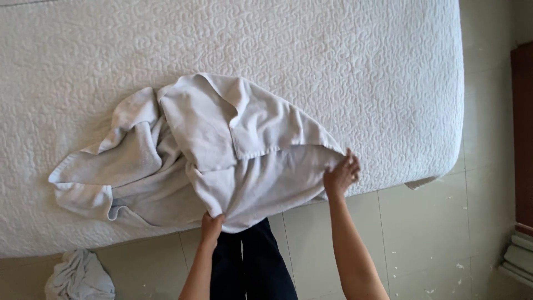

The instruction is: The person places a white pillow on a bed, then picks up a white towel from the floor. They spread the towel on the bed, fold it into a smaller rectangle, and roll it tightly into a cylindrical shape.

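A crumpled white towel (pixel 222 161) lies across the near edge of a bare mattress (pixel 333 55), its folds bunched toward the left and one hemmed corner turned over on top. The left hand (pixel 211 226) pinches the towel's lower edge where the cloth overhangs the mattress side, its grip closed on the fabric. The right hand (pixel 341 175) holds the towel's right-hand corner, fingers curled around the edge, so that the cloth runs taut between the two hands. Both forearms reach up from the bottom of the view, with dark trousers (pixel 252 264) visible between them. The mattress has a quilted white cover with a swirl pattern. Below it is a pale tiled floor (pixel 433 233), on which a second heap of white cloth (pixel 80 276) lies at lower left, well apart from the hands. Dark wooden furniture (pixel 523 133) stands at the right margin.
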